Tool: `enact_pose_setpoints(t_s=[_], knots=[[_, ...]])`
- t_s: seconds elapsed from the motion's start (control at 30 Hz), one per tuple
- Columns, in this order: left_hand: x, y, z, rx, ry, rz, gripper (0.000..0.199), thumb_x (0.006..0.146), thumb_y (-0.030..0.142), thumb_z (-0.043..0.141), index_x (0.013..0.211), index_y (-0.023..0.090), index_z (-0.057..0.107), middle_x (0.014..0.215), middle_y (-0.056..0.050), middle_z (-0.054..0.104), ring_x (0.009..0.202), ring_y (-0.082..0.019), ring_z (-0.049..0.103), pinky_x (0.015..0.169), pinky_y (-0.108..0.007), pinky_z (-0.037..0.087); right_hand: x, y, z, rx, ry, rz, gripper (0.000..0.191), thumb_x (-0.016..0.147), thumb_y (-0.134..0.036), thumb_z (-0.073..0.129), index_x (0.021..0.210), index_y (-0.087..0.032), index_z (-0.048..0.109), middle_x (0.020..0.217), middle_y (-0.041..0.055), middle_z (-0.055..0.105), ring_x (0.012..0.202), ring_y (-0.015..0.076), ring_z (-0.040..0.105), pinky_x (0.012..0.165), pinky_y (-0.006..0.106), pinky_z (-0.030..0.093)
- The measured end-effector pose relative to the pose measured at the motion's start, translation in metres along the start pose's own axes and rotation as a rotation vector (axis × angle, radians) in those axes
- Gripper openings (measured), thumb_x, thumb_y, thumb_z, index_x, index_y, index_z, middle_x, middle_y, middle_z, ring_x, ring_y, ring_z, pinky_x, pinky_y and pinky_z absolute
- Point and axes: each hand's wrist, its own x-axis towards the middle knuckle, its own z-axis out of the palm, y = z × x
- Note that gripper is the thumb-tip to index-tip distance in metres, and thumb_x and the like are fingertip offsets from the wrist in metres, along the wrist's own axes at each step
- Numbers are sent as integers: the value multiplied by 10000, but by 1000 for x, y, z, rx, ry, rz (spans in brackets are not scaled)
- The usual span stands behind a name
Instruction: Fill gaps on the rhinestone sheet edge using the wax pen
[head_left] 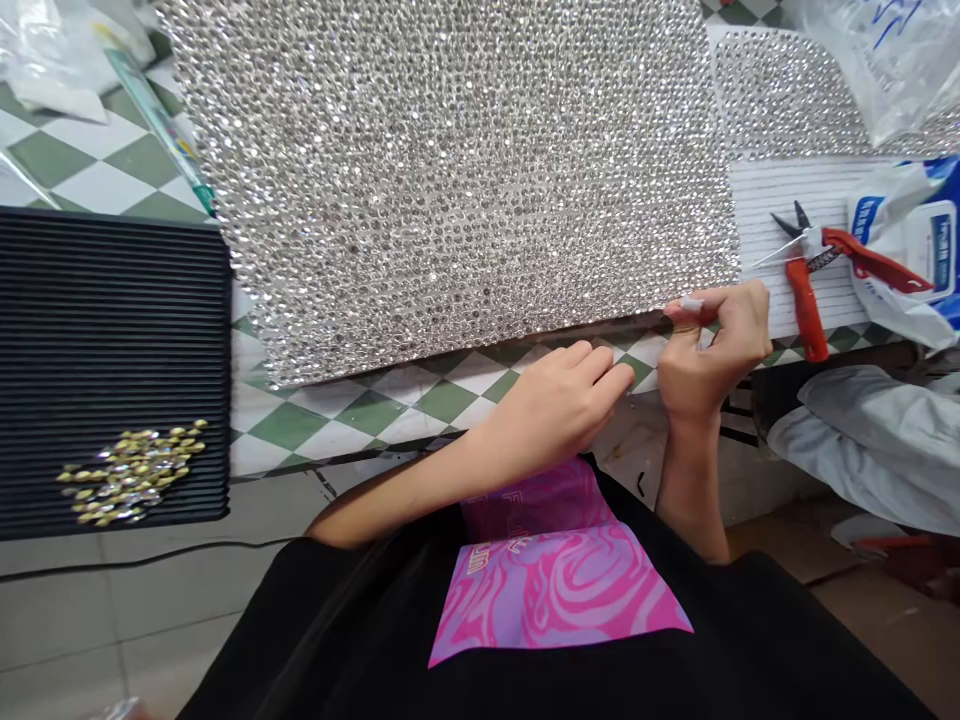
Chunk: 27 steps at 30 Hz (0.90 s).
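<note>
A large sheet of silver rhinestones (465, 180) covers the middle of the table, its near edge running close to the table's front edge. At its near right corner my right hand (716, 335) is closed, thumb and forefinger pinching the sheet's edge. My left hand (559, 400) lies at the front edge of the table, just left of the right hand and below the sheet's edge. Its fingers are curled under, and whatever they may hold is hidden.
Left is a black ridged tray (112, 330) with loose gold-backed stones (131, 475). Red-handled pliers (806, 285) lie right, beside a blue-and-white plastic packet (911, 245). Behind them are another rhinestone strip (787, 95) and a clear bag (900, 60). A teal stick-like packet (161, 125) lies far left.
</note>
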Motion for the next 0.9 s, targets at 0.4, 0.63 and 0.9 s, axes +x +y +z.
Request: enact_pose_setpoints(t_s=[0.4, 0.63, 0.9], knots=[[0, 0, 0, 5, 4, 12, 179, 997, 101, 446, 1019, 158, 614, 899, -50, 623, 861, -212, 559, 751, -334, 440, 1, -2, 0, -31, 10, -101, 256, 963, -222, 542, 709, -220, 506, 684, 22, 521, 718, 175, 486, 723, 344, 380], [0, 0, 1, -10, 14, 0, 193, 999, 106, 434, 1013, 154, 620, 896, -50, 624, 853, -211, 557, 743, -333, 442, -1, 1, -3, -74, 29, -176, 245, 948, -162, 561, 711, -212, 532, 680, 13, 544, 707, 167, 487, 737, 342, 369], [-1, 1, 4, -254, 144, -46, 206, 1039, 138, 397, 1194, 120, 532, 1008, -67, 652, 920, -179, 610, 836, -321, 528, 3, -29, -19, 405, 119, 120, 118, 868, -220, 750, 806, -213, 650, 753, 0, 611, 724, 157, 569, 701, 323, 443]])
